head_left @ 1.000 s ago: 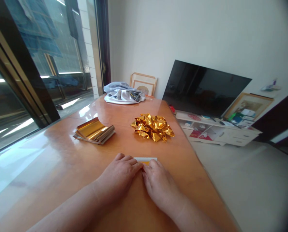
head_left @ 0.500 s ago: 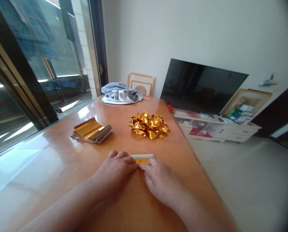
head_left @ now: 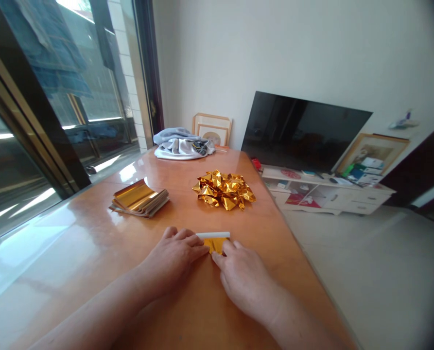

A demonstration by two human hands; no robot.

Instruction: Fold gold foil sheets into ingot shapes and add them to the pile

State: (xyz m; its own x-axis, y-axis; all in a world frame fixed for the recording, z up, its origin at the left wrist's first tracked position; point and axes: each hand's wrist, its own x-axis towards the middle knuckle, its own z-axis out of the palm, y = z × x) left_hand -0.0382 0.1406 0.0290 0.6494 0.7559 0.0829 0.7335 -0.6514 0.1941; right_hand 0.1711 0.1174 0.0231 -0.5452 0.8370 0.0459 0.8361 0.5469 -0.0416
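A small sheet of gold foil paper [head_left: 215,244] lies on the table between my hands, with a white strip along its far edge. My left hand [head_left: 176,253] has its fingers closed at the sheet's left side, the thumb near its lower edge. At the right side, my right hand [head_left: 241,266] grips the paper with bent fingers, thumb and fingertips close to the near edge. Both hands partly cover the sheet. Beyond the left hand lies a stack of gold foil paper [head_left: 138,198]. A heap of folded gold foil pieces [head_left: 224,190] sits beyond the right hand.
The glossy wooden table [head_left: 180,214] has its right edge beside the heap. Bundled grey-blue cloth [head_left: 182,145] rests at the far end. A television [head_left: 306,131] stands on a white cabinet [head_left: 333,197] past the table, and glass doors [head_left: 103,97] line the left.
My right hand has shifted slightly right and toward me, so more of the gold sheet shows between the hands. My left hand stays almost in place.
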